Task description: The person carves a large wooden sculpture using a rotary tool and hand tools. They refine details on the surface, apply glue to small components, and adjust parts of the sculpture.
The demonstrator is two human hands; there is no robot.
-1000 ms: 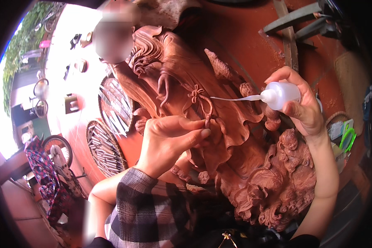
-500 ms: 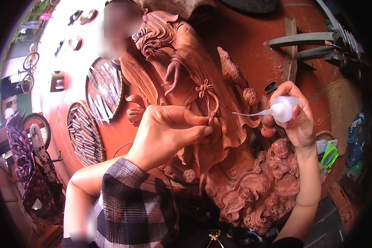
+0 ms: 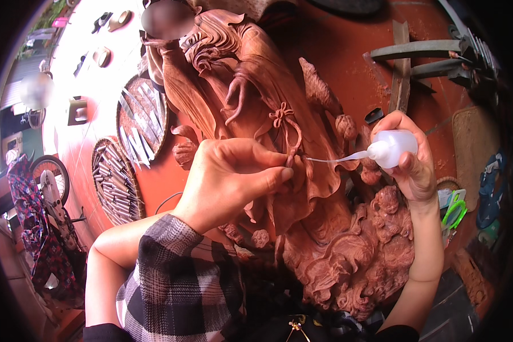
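Small white squeeze bottle (image 3: 394, 148) with a long thin nozzle, held in the right hand (image 3: 411, 162), fingers wrapped tight around it. No label seen on the bottle; what was inside could not be told. Nozzle tip pointed left, right at a thin hanging cord carved on the big red-brown wooden statue (image 3: 302, 188). Left hand (image 3: 233, 176) closed in a pinch on that same carved cord, thumb and fingers pressed together, just beside the nozzle tip. Statue lay in the middle, between both arms, with a carved knot above the pinch and curly carved shapes lower down.

Two round flat baskets on the red floor to the left: upper basket (image 3: 139, 122) full of long metal carving tools, lower basket (image 3: 115, 182) full of the same kind of tools. Green-handled scissors (image 3: 454, 210) on the right, near the right wrist. Dark wooden planks (image 3: 416, 54) at the top right.
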